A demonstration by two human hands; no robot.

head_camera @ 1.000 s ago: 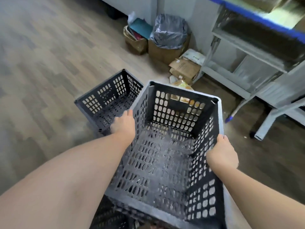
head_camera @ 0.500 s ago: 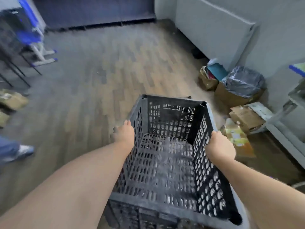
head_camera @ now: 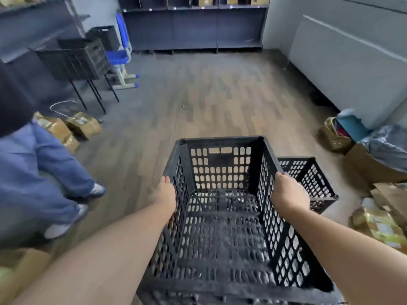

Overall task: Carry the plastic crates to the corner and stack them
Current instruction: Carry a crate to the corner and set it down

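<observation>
**A:** Big picture first: using the crate in your hands [head_camera: 222, 216] as the landmark, the open wood floor [head_camera: 209, 95] runs straight out past its far wall, up to the dark shelving [head_camera: 193, 25] at the end. More black crates [head_camera: 77, 58] sit on a stand far off to its left, which looks like the corner stack to me. So you'd be swinging left, and your left side leads.

**B:** Anything in the way?

**A:** A person in jeans [head_camera: 39, 172] is just off the crate's left side, fairly near. That's the one thing I'd watch. A second crate [head_camera: 312, 181] sits on the floor right behind its right wall, and cardboard boxes [head_camera: 378, 216] are further right.

**B:** And the grip?

**A:** The crate's empty, long axis pointing away from you. Your left hand [head_camera: 164, 194] is closed over the left rim, your right hand [head_camera: 288, 192] over the right rim, both about halfway along. Fingers curl outside the walls, so you can't see how deep they hook.
</observation>
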